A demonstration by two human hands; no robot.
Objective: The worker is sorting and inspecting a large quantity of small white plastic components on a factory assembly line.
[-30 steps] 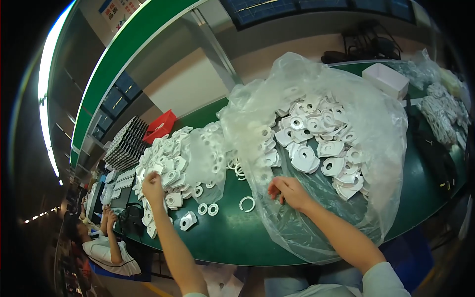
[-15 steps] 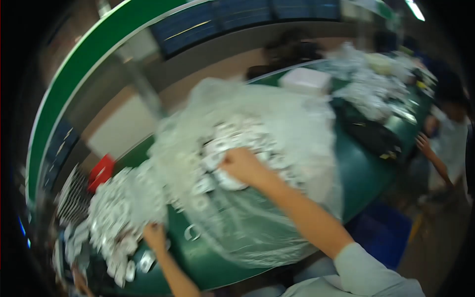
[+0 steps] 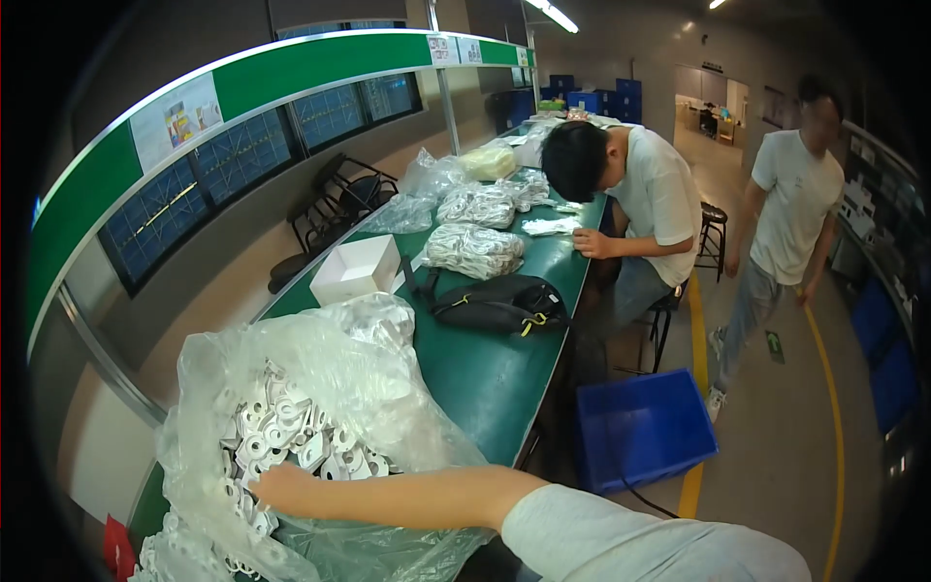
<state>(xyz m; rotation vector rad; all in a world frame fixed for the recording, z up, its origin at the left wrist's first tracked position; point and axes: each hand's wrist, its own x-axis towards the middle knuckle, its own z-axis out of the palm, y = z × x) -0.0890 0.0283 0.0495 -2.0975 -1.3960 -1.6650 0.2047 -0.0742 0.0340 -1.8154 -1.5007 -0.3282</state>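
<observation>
My right hand [image 3: 283, 488] reaches from the lower right into a large clear plastic bag [image 3: 378, 364] at the near left of the bench. The bag's mouth is spread wide, and a heap of small white plastic parts [image 3: 310, 446] with round holes lies inside. My fingers are curled down against the near side of the heap; whatever they hold is hidden beneath the hand. More white parts [image 3: 170, 543] show at the lower left edge. My left hand is out of the picture.
Along the green bench [image 3: 465, 378] stand an open white box [image 3: 361, 272], a black waist bag [image 3: 504, 306] and bagged white parts [image 3: 473, 250]. A seated person [image 3: 645, 184] works at the bench's right side. A blue crate [image 3: 645, 432] is on the floor. Another person [image 3: 795, 204] stands in the aisle.
The view has swung right, toward the far end of the bench. My left hand has left the picture. My right hand is still at the white parts in the bag.
</observation>
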